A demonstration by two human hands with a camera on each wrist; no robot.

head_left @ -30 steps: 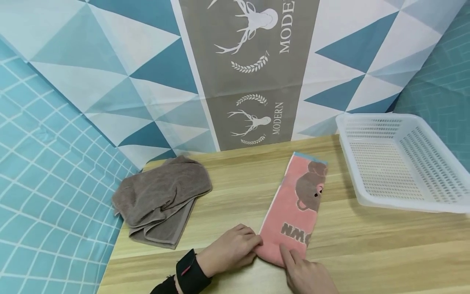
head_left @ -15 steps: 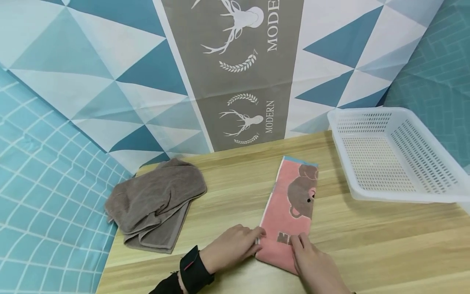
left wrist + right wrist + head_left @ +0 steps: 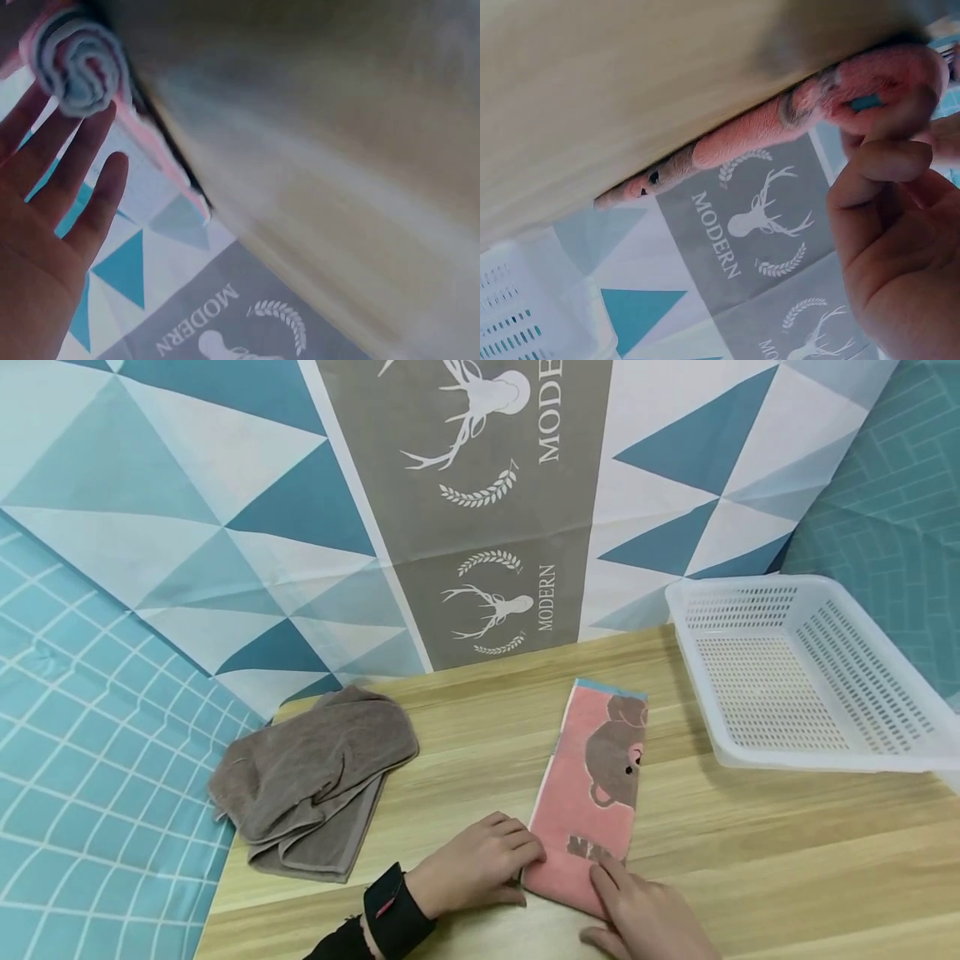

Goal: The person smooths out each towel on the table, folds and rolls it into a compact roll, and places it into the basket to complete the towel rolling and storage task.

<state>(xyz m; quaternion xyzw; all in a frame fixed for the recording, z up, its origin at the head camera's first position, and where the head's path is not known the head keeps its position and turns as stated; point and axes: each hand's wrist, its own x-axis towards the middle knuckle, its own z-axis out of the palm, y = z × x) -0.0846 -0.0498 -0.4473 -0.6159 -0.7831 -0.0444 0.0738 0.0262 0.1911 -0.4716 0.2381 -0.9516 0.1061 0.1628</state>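
Observation:
A pink towel (image 3: 581, 802) with a brown bear figure and a blue far edge lies lengthwise on the table. Its near end is rolled up, and a spiral of layers shows at the roll's end (image 3: 82, 67) in the left wrist view. My left hand (image 3: 480, 864) rests its fingertips on the roll's left end, fingers fairly straight, thumb apart from the cloth. My right hand (image 3: 648, 906) lays its fingertips over the right part of the roll, thumb off to the near side. In the right wrist view, the right fingers (image 3: 896, 161) bend beside the roll.
A crumpled grey-brown towel (image 3: 315, 785) lies at the table's left. To the right stands a white perforated plastic basket (image 3: 720, 743). Patterned cloth walls (image 3: 420, 527) rise behind the wooden table (image 3: 480, 727) and at its left side.
The pink towel's near end has been rolled farther away from me, covering more of its lettering. Both hands have shifted on the roll, and the right thumb now shows apart from it.

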